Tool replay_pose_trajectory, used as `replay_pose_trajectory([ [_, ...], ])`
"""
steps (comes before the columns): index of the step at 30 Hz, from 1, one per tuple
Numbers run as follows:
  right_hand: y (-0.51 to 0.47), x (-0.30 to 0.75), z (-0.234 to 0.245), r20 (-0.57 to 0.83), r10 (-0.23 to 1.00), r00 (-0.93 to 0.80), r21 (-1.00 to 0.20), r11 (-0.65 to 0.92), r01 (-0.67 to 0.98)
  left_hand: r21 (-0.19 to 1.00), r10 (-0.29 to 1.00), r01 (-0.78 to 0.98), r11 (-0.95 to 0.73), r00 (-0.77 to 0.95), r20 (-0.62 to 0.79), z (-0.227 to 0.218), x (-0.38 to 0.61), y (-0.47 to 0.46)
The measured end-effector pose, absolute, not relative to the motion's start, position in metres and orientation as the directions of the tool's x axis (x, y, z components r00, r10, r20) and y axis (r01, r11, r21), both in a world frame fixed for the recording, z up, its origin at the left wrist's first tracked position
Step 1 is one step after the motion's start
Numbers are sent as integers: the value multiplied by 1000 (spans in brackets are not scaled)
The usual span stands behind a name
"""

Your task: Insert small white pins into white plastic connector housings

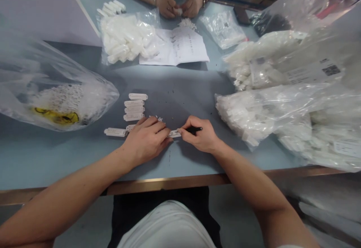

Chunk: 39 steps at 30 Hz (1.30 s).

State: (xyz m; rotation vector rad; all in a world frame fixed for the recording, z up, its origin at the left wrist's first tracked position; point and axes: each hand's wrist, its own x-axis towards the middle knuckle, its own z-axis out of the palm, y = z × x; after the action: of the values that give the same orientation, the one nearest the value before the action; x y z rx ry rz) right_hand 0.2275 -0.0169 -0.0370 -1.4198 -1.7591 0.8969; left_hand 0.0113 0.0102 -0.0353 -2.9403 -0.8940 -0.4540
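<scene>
White perforated strip [175,134], one: on the worktop [191,86], between the two hands. Left hand [148,137]: palm down, fingers curled, closed on the strip's left end. Right hand [199,134]: gripping a slim black tool [195,129], fingertips at the strip's right end. Front edge [169,183]: nearer the person, apart from the strip. Open room: beyond the hands, towards the printed sheet [188,48]; clear bags [245,116] bound it at right. Forearms: converging over the edge.
</scene>
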Motion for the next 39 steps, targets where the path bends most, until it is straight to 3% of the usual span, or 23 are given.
replay_pose_trajectory([
  [9,-18,225,-36,151,967,-207,-801,242,547,54,537,548,-834,788,299,-35,11,10],
  [18,-18,226,-38,139,972,-190,-807,222,546,86,545,545,-834,787,290,-35,11,10],
  [25,-15,229,-35,59,995,-75,-872,87,481,95,553,551,-829,782,290,-36,11,11],
  [32,-15,230,-37,51,993,-107,-875,96,475,133,570,556,-821,777,268,-35,11,10],
  [39,-16,229,-39,70,991,-111,-863,116,492,77,543,547,-834,786,296,-35,12,10],
])
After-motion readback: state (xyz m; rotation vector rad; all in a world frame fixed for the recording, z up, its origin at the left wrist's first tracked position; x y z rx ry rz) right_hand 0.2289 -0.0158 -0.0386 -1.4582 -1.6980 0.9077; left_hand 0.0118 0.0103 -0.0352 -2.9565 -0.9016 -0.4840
